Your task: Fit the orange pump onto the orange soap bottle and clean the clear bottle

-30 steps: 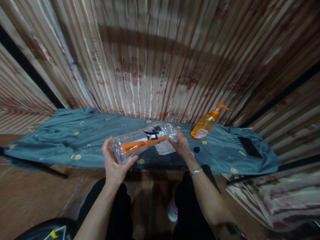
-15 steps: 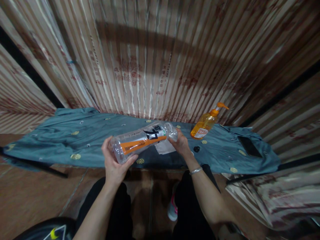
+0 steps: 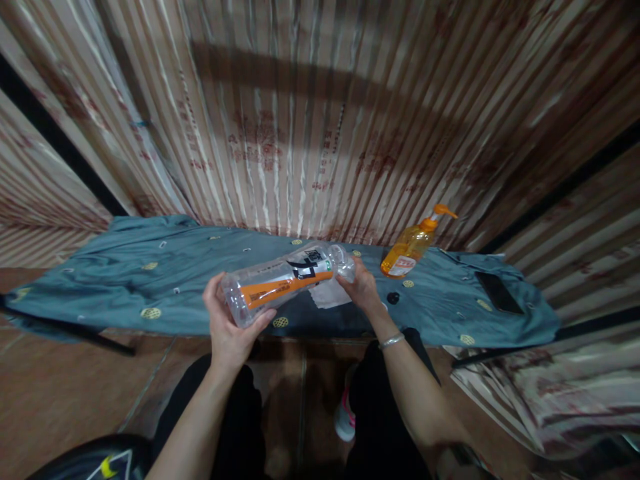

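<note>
A clear plastic bottle (image 3: 280, 283) with an orange and silver label lies tilted in the air above the cloth, its neck end to the right. My left hand (image 3: 233, 327) is wrapped round its base. At the neck end, my right hand (image 3: 361, 283) grips a small clear piece (image 3: 343, 262), whose exact form is hard to make out. Below the bottle a white paper (image 3: 330, 295) rests on the teal cloth (image 3: 115, 280). A small black object (image 3: 393, 298) lies to the right of my right hand.
An orange pump bottle (image 3: 404, 255) stands at the back right of the cloth. Farther right lies a dark phone (image 3: 499, 293). A striped curtain (image 3: 300, 120) hangs behind, with black metal bars (image 3: 60, 133) at both sides.
</note>
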The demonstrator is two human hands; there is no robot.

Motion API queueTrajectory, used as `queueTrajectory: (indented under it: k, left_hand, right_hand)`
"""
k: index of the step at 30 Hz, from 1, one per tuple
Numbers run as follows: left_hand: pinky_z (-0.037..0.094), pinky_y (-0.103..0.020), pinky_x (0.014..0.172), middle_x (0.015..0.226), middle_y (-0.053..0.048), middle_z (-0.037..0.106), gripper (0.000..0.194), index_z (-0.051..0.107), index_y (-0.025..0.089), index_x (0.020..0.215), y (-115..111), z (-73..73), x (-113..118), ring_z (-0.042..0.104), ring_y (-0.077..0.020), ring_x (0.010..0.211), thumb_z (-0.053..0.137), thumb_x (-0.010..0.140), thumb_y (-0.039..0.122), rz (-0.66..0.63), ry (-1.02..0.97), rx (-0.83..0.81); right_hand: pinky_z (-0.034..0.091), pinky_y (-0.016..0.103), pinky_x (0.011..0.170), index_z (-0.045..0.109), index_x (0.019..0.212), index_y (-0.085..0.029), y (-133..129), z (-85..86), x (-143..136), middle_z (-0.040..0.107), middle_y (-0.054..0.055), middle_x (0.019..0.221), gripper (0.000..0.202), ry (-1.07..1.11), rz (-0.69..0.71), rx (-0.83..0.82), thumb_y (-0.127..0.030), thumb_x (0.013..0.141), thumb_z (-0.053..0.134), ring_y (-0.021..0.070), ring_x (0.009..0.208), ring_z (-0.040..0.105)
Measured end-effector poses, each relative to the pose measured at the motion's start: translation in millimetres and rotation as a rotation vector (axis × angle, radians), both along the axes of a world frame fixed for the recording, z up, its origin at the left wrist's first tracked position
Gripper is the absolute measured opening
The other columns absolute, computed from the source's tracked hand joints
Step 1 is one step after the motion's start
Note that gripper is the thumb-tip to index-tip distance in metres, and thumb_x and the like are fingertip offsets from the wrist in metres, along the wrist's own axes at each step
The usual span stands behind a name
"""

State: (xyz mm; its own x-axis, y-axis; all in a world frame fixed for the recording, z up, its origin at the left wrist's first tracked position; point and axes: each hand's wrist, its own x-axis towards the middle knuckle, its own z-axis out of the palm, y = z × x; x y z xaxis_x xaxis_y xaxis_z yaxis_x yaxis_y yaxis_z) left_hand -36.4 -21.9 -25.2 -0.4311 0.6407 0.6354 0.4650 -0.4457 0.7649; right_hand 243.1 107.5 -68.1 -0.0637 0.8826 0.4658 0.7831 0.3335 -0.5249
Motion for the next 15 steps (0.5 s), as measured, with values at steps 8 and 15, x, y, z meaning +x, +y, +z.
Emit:
queueTrajectory:
  k: [8, 15]
  left_hand:
    - [0.053, -0.046, 0.1, 0.123, -0.011, 0.056, 0.1, 0.047, 0.021, 0.136, -0.1, 1.0, 1.0, 0.063, -0.0277, 0.111, 0.087, 0.058, 0.068, 0.017, 0.021, 0.005]
    - [0.052, -0.047, 0.102, 0.127, -0.012, 0.055, 0.1, 0.047, 0.02, 0.137, -0.1, -1.1, -1.0, 0.062, -0.0286, 0.114, 0.088, 0.059, 0.066, 0.014, 0.041, 0.024]
  right_hand:
    - [0.059, 0.043, 0.1, 0.052, 0.132, -0.019, -0.6, 0.9, 0.6, 0.073, 0.015, 0.126, 0.055, -0.01, 0.016, 0.001, -0.024, 0.082, 0.073, 0.0287, 0.116, 0.072]
    - [0.059, 0.041, 0.099, 0.053, 0.131, -0.016, 0.5, -0.9, 0.5, 0.073, 0.017, 0.123, 0.054, -0.018, 0.007, 0.022, -0.023, 0.082, 0.073, 0.0296, 0.115, 0.073]
